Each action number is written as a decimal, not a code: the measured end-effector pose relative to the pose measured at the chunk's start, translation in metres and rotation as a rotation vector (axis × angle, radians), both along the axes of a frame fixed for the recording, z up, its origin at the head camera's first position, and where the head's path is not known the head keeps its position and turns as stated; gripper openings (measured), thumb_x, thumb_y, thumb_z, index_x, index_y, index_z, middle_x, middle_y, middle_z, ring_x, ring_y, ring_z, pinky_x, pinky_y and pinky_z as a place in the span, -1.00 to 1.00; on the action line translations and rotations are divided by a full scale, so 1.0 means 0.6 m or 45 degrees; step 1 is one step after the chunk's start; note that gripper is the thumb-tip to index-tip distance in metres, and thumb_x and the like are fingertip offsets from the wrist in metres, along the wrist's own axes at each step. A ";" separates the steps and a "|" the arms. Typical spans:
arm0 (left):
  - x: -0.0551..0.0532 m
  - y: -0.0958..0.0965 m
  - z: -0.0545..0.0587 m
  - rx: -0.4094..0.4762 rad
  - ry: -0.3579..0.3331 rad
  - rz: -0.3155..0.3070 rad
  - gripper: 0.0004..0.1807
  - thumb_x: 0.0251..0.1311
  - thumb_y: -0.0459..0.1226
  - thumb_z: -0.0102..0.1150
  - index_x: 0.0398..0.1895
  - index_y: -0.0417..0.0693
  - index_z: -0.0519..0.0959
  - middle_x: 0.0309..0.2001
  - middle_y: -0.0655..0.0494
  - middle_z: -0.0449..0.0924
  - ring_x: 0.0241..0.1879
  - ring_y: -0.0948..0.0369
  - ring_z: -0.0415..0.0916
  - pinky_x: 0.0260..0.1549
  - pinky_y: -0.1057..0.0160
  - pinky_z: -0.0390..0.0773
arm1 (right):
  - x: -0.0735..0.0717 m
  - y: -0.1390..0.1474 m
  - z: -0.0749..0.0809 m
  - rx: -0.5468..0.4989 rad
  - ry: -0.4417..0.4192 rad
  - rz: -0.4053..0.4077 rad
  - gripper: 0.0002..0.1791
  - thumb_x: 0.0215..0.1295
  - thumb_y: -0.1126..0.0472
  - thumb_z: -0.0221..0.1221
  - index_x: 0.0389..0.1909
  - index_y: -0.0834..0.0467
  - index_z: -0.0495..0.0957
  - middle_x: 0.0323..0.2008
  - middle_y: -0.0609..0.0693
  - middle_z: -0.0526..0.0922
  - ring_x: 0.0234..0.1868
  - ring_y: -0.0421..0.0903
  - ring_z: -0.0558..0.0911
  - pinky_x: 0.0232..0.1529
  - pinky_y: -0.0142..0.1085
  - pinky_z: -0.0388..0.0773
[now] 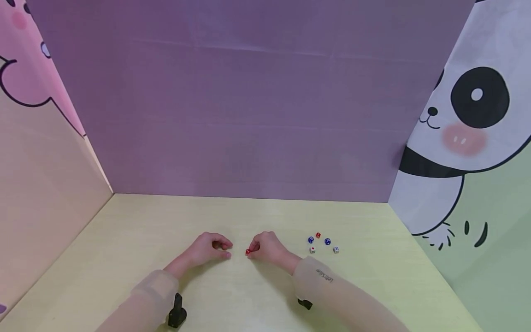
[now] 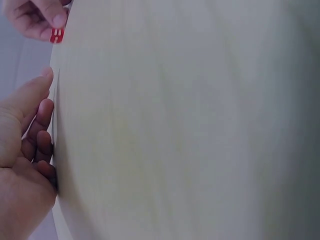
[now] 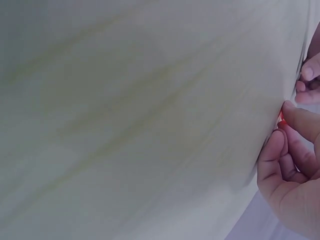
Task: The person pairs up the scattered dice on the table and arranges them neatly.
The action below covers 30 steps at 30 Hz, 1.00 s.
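Observation:
Between thumb and fingertips my right hand (image 1: 268,246) pinches a red die (image 1: 247,252) with white pips, close over the table. In the left wrist view the same red die (image 2: 57,35) shows its pips below the thumb. Only a sliver of red shows at the fingertips of the right hand (image 3: 295,150) in the right wrist view. To the left, my left hand (image 1: 209,249) rests at the tabletop with its fingers loosely bent and nothing between thumb and fingers. A small gap separates it from the red die.
Right of my right hand lie several loose dice: a red die (image 1: 318,235), a blue die (image 1: 310,240), another blue die (image 1: 327,241) and two white dice (image 1: 312,250). A purple wall (image 1: 249,115) closes off the back of the pale table (image 1: 232,299), with printed side walls left and right.

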State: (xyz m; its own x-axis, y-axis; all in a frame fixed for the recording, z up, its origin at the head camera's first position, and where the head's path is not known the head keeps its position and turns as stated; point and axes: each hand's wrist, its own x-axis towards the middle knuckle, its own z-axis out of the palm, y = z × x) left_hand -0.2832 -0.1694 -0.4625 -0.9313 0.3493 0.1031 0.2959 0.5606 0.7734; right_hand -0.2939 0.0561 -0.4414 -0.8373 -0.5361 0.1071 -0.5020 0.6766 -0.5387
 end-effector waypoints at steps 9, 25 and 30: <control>0.006 0.002 0.004 0.011 0.040 0.003 -0.73 -0.06 -0.30 0.43 -0.25 -0.19 0.66 -0.36 0.07 0.60 -0.34 0.23 0.43 -0.34 0.40 0.41 | -0.006 -0.046 0.000 0.054 -0.015 -0.010 -0.86 -0.01 0.24 0.42 -0.53 0.18 0.64 -0.59 -0.11 0.62 -0.53 -0.35 0.42 -0.39 -0.52 0.39; 0.009 0.002 0.001 -0.012 0.136 -0.032 -0.83 -0.05 -0.33 0.41 -0.35 -0.17 0.67 -0.41 0.10 0.61 -0.39 0.33 0.43 -0.36 0.41 0.44 | 0.002 -0.075 -0.001 0.052 -0.017 -0.024 -0.86 -0.01 0.24 0.42 -0.57 0.18 0.64 -0.61 -0.11 0.61 -0.53 -0.34 0.40 -0.39 -0.51 0.36; 0.009 0.000 0.004 -0.019 0.160 -0.042 -0.86 -0.03 -0.35 0.40 -0.37 -0.17 0.68 -0.43 0.13 0.60 -0.39 0.32 0.43 -0.36 0.41 0.44 | 0.001 -0.076 0.000 0.044 -0.027 -0.017 -0.86 -0.01 0.25 0.41 -0.54 0.20 0.64 -0.60 -0.09 0.62 -0.52 -0.34 0.41 -0.40 -0.52 0.37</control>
